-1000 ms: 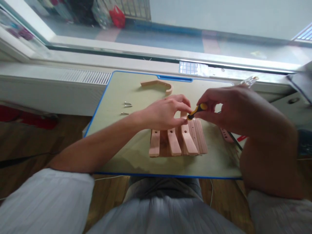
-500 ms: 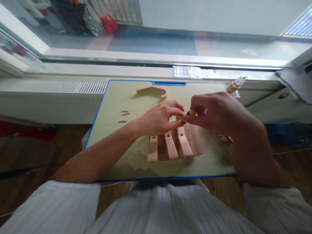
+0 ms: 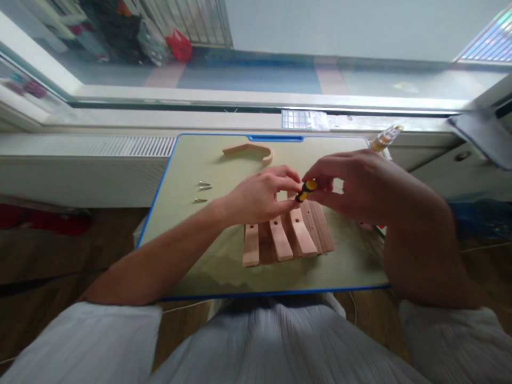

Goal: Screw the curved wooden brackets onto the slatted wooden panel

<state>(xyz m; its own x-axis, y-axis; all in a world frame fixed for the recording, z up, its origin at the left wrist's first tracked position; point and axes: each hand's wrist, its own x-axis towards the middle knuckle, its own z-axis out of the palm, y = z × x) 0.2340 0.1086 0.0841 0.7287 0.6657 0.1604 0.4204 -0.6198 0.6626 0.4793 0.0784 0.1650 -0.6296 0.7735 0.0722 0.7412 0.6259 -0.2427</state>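
A wooden assembly of several slats with screw holes lies on a green table with a blue edge. My right hand is closed round a small yellow and black screwdriver, its tip pointing down at the far end of the slats. My left hand rests on the far end of the assembly, fingers pinched close to the screwdriver tip. What the fingertips hold is hidden.
A curved wooden piece lies at the table's far edge. Three loose screws lie to the left. A small bottle stands at the far right corner. A windowsill and radiator grille run behind.
The screwdriver has tilted and its handle shows more than half a second ago. Both hands stay at the far end of the slats. The camera view shifted a little.
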